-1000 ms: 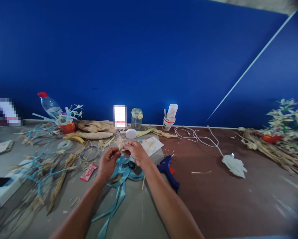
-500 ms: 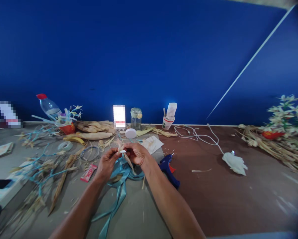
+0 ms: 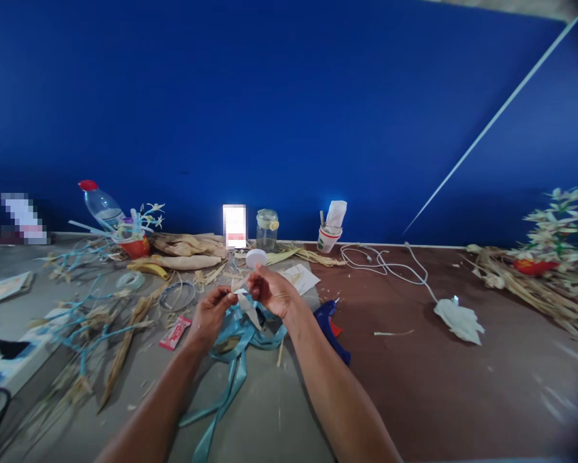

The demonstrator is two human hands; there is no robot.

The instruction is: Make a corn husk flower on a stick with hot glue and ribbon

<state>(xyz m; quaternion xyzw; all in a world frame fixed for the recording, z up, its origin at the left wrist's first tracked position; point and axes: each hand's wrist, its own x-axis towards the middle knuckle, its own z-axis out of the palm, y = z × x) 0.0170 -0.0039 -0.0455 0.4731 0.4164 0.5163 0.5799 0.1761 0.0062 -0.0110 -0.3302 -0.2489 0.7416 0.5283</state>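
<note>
Work at the counter (image 3: 414,399), with the blue ribbon (image 3: 239,368) taken as landmark. A pale husk strip (image 3: 249,310) is held just above the ribbon, its lower end hanging over the loops. The strip is pinched between the thumb and fingertips of the left hand (image 3: 212,316); the right hand (image 3: 276,293) is raised beside it with fingers loosely curled, and whether the strip is also gripped there cannot be told, the fingertips being poorly shown. To the ribbon's left, blue-wrapped stems (image 3: 83,354) tipped with husk tufts are judged partly assembled. The strip is judged unfinished, no stem being seen attached. To the ribbon's right, the glue gun (image 3: 328,326) is laid down, unheld.
</note>
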